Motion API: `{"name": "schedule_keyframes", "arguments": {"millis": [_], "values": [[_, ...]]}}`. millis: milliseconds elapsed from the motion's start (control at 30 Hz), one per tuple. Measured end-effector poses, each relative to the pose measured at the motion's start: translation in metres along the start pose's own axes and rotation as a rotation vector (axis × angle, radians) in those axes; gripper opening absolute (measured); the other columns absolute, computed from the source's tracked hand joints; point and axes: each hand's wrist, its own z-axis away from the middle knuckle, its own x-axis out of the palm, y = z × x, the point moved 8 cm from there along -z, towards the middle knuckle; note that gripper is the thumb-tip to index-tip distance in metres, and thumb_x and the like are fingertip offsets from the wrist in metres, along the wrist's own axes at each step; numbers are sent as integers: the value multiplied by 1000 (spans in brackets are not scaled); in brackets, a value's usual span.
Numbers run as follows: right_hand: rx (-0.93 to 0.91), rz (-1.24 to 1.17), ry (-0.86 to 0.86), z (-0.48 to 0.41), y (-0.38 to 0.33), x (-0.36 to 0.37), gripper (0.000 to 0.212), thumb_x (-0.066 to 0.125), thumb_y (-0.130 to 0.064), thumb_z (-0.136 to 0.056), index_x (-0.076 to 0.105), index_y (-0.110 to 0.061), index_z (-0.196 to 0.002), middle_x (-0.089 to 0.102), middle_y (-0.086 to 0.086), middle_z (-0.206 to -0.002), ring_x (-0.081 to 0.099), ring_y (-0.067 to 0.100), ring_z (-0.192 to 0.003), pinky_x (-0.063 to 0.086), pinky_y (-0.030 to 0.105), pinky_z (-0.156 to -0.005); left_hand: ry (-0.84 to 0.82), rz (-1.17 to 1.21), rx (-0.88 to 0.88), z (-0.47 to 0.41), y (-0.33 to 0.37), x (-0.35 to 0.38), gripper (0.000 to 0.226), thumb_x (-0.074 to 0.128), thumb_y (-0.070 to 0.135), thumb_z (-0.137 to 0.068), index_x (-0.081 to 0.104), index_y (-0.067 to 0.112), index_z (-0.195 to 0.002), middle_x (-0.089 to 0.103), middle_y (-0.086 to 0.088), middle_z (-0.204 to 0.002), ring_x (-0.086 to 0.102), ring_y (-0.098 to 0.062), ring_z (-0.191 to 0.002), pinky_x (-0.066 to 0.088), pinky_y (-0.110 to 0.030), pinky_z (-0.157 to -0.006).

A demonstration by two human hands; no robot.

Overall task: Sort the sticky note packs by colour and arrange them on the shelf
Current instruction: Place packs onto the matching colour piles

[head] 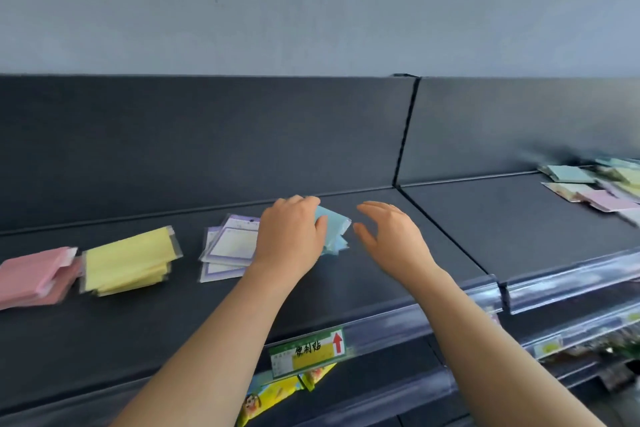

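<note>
The dark shelf (346,288) carries, left to right, pink packs (33,276), yellow packs (128,260), purple-bordered packs (228,246) and blue packs (334,225); a mixed pile (602,184) lies on its far-right section.

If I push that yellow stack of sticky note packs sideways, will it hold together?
Probably not: the yellow stack lies fanned, so packs would likely slide apart. Their clear wrappers look slick; each pack seems thin and light.

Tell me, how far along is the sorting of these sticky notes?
Done: pink packs, yellow packs and purple packs lie in separate piles along the shelf. In hand: the left hand grips the blue packs beside the purple ones; the right hand hovers open. Left: a mixed heap on the shelf section to the right.
</note>
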Motion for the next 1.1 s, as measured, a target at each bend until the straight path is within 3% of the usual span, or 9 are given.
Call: {"name": "schedule_keyframes", "arguments": {"millis": [167, 333, 667, 1100], "values": [[94, 4, 0, 13, 64, -18, 42, 50, -28, -98, 50, -14, -138, 46, 0, -145, 42, 16, -133, 31, 23, -104, -43, 68, 62, -10, 55, 30, 33, 48, 35, -97, 59, 20, -125, 63, 1, -119, 53, -24, -109, 40, -34, -88], [137, 41, -9, 16, 145, -43, 42, 51, -28, -97, 52, -14, -136, 50, 0, -142, 46, 18, -129, 37, 28, -103, -87, 119, 103, -21, 128, 69, 37, 46, 35, -99, 54, 21, -132, 62, 3, -122, 52, -23, -113, 41, -34, -92], [187, 64, -64, 21, 325, -103, 43, 53, -28, -96, 52, -14, -137, 50, 1, -142, 47, 19, -129, 34, 28, -105, -192, 147, 44, -53, 278, 167, 37, 46, 35, -99, 54, 21, -132, 62, 2, -118, 54, -22, -111, 45, -33, -87], [299, 142, -2, -7, 491, -133, 38, 53, -30, -95, 58, -15, -130, 55, 5, -137, 46, 23, -129, 30, 37, -111, -302, 117, 68, -113, 380, 277, 34, 47, 34, -98, 57, 18, -127, 61, 1, -115, 53, -22, -109, 47, -34, -85]]}}
